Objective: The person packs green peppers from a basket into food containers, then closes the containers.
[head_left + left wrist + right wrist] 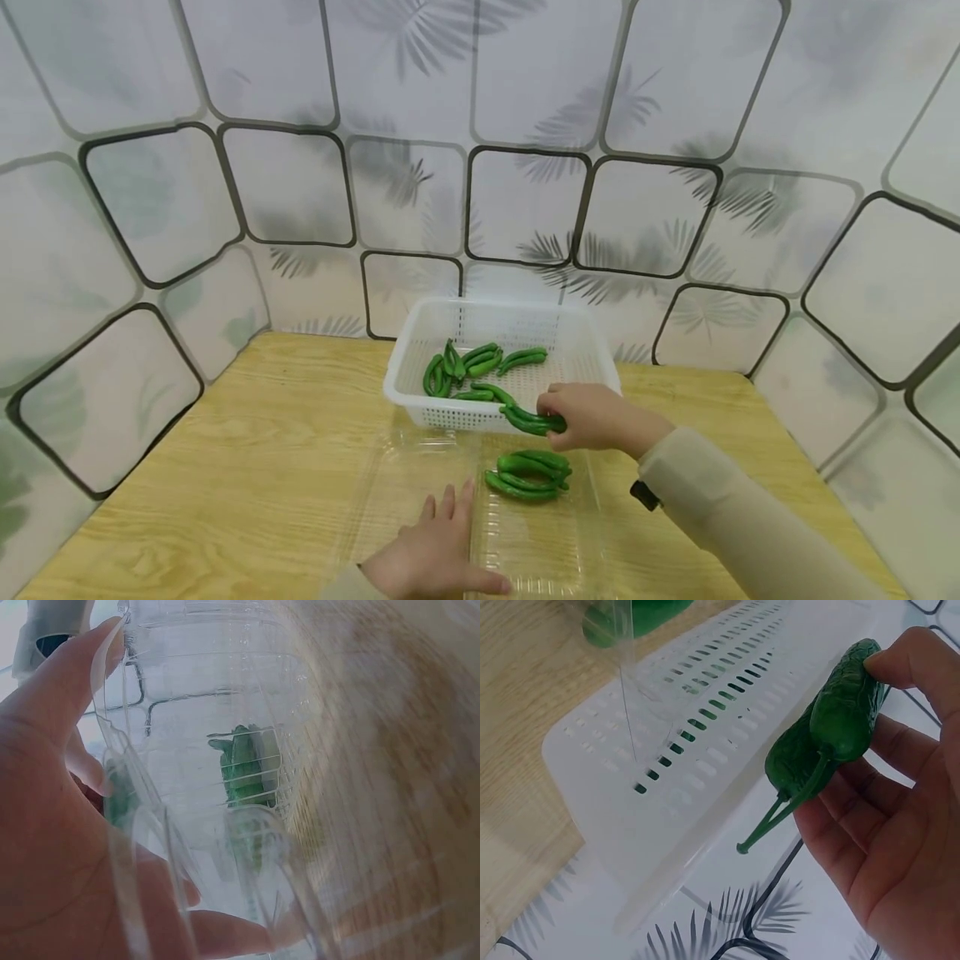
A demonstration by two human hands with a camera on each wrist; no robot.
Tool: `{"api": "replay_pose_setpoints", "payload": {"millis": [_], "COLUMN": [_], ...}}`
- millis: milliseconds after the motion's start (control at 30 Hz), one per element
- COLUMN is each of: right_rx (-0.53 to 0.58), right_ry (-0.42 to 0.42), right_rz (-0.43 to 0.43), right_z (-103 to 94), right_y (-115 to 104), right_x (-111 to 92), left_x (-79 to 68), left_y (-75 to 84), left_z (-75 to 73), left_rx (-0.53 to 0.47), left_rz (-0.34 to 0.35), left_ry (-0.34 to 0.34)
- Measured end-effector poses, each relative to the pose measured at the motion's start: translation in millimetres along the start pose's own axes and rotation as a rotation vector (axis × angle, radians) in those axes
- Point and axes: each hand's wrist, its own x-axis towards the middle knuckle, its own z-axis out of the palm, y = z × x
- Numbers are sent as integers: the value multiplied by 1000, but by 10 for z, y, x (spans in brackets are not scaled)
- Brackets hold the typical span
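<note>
Green chilli peppers [531, 421], glossy and curved, are held in the right hand [592, 415] just above the near rim of the white slotted plastic basket [585, 350]. In the right wrist view there are two of them [832, 742], lying side by side with slightly wrinkled skin and thin green stems pointing down and away from the palm. The fingers [911, 664] are curled over the upper pepper and pinch the pair against the hand.

More of the same peppers [480, 371] lie loose on the basket's perforated floor, mostly toward its left and middle. A small heap of peppers [528, 475] rests in the right half of the clear plastic clamshell tray [525, 550], which lies open on the light wooden surface [247, 467] just in front of the basket.

The left hand [438, 554] lies flat on the tray near its centre fold, fingers straight and slightly spread, the thumb pointing right along the tray. In the left wrist view the hand [52, 847] presses against the transparent ribbed plastic [202, 712], and the peppers in the tray [244, 765] show through it as a blurred green patch.

A cream sleeve [735, 517] covers the right forearm. Pale panels with a grey leaf pattern and dark rounded frames [525, 204] stand around the surface.
</note>
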Motion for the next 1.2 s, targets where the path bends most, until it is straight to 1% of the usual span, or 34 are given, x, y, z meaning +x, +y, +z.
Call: {"api": "replay_pose_setpoints", "payload": {"millis": [333,533,967,1200], "right_rx": [1,16,54,49], "right_ry": [1,-15,-27,-65], "right_rz": [-2,-6,-32,-33], "right_z": [20,57,178,310], "right_y": [-76,-115,-174,-270], "right_x": [-55,-74,-113,-129], "left_x": [-20,-41,-45,-48], "left_y": [11,19,14,7], "left_z": [-8,-12,-23,-9], "left_rx": [3,10,-4,-2], "left_rz": [16,29,40,52], "left_ry": [16,35,16,32]}}
